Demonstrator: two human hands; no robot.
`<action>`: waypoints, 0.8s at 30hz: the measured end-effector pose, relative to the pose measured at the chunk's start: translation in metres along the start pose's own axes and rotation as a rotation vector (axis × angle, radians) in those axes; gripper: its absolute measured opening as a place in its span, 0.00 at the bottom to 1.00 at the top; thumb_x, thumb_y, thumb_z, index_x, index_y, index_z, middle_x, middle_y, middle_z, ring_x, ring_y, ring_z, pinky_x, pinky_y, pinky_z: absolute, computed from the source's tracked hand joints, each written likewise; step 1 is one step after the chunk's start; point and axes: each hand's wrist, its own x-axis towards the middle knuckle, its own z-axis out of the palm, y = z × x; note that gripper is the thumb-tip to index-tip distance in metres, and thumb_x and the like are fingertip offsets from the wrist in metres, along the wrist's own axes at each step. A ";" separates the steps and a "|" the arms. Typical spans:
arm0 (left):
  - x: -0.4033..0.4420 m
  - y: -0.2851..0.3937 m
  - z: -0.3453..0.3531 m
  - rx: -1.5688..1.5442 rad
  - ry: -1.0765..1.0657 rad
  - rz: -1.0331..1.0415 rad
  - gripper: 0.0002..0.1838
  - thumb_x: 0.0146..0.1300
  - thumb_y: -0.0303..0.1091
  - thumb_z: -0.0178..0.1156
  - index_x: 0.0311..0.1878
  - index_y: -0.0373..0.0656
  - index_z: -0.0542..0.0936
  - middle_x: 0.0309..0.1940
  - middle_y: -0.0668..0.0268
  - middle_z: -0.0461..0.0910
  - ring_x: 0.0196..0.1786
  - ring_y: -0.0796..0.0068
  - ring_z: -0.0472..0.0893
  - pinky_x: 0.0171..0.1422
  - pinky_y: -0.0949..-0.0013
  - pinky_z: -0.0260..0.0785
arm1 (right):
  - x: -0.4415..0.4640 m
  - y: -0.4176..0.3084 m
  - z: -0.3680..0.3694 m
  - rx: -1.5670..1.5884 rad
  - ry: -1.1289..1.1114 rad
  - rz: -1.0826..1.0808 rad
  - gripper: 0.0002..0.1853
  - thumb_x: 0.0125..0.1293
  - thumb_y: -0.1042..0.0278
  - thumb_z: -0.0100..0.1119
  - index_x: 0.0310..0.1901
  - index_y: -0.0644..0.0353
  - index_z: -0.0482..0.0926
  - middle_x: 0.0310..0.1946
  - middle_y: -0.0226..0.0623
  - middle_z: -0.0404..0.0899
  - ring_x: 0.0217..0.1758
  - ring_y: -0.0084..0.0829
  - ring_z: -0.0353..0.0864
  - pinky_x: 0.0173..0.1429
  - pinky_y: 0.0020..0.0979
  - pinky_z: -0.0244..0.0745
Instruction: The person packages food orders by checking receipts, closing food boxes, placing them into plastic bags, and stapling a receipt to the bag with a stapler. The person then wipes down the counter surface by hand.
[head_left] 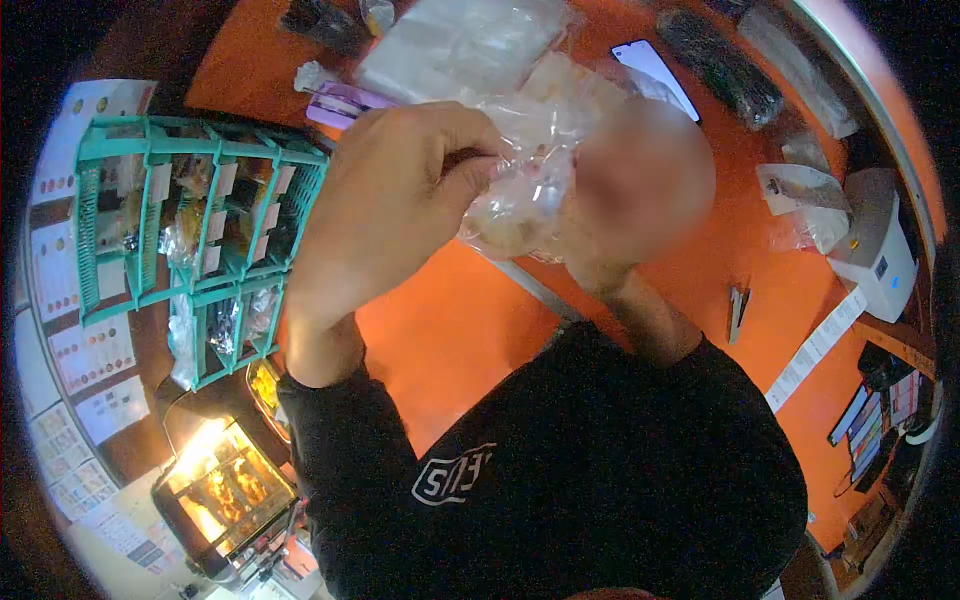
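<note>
A crinkled clear plastic bag (530,165) is up between my two hands above the orange table. My left hand (405,190) is closed, its thumb and fingers pinched on the bag's left side. Something pale and rounded (500,232) shows through the lower part of the plastic; I cannot make out what it is. My right hand (600,272) is against the bag's right side. A round blur covers most of that hand, so its fingers are hidden.
Flat clear bags (465,45), a purple case (340,105) and a phone (657,78) lie beyond my hands. Green racks (150,210) of packets stand left, near a lit warmer (225,485). A label printer (875,245) with a paper strip (815,350) stands right, beyond a stapler-like tool (738,312).
</note>
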 end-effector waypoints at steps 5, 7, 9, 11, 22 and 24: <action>0.011 0.005 0.013 -0.506 0.102 -0.005 0.06 0.46 0.22 0.54 0.30 0.36 0.75 0.24 0.57 0.74 0.26 0.60 0.74 0.30 0.72 0.64 | 0.026 -0.010 -0.007 -0.059 0.040 -0.180 0.20 0.43 0.92 0.55 0.36 0.64 0.60 0.26 0.42 0.71 0.29 0.28 0.73 0.36 0.25 0.72; 0.010 0.013 0.010 -0.472 0.148 0.024 0.05 0.46 0.20 0.54 0.30 0.36 0.75 0.25 0.59 0.74 0.26 0.62 0.73 0.30 0.73 0.64 | 0.035 -0.020 -0.006 -0.068 -0.014 -0.180 0.19 0.43 0.92 0.54 0.36 0.65 0.60 0.26 0.43 0.72 0.29 0.29 0.75 0.34 0.25 0.72; 0.006 0.020 0.010 -0.442 0.201 0.043 0.05 0.47 0.19 0.54 0.30 0.35 0.74 0.25 0.60 0.74 0.26 0.63 0.73 0.30 0.74 0.63 | 0.047 -0.023 -0.008 -0.157 -0.102 -0.229 0.17 0.44 0.91 0.54 0.35 0.66 0.63 0.27 0.43 0.73 0.29 0.29 0.75 0.34 0.24 0.72; 0.006 0.024 0.011 -0.026 0.385 0.077 0.03 0.48 0.20 0.54 0.28 0.36 0.74 0.25 0.62 0.73 0.25 0.66 0.73 0.30 0.73 0.63 | 0.050 -0.021 -0.010 -0.234 -0.198 -0.282 0.14 0.45 0.90 0.55 0.33 0.66 0.66 0.27 0.43 0.74 0.29 0.28 0.76 0.34 0.24 0.72; 0.002 -0.006 0.071 -0.286 0.943 0.415 0.15 0.47 0.20 0.60 0.35 0.41 0.65 0.26 0.60 0.73 0.29 0.73 0.74 0.33 0.74 0.66 | 0.032 -0.010 -0.016 -0.291 -0.252 -0.161 0.25 0.47 0.90 0.55 0.40 0.58 0.52 0.28 0.52 0.73 0.29 0.30 0.75 0.33 0.25 0.72; 0.007 0.005 0.082 -0.757 1.119 0.278 0.23 0.45 0.14 0.57 0.37 0.47 0.57 0.24 0.59 0.70 0.26 0.72 0.72 0.28 0.76 0.69 | 0.030 -0.009 -0.012 -0.226 -0.224 -0.176 0.25 0.47 0.90 0.55 0.39 0.57 0.52 0.29 0.52 0.73 0.28 0.29 0.75 0.33 0.25 0.72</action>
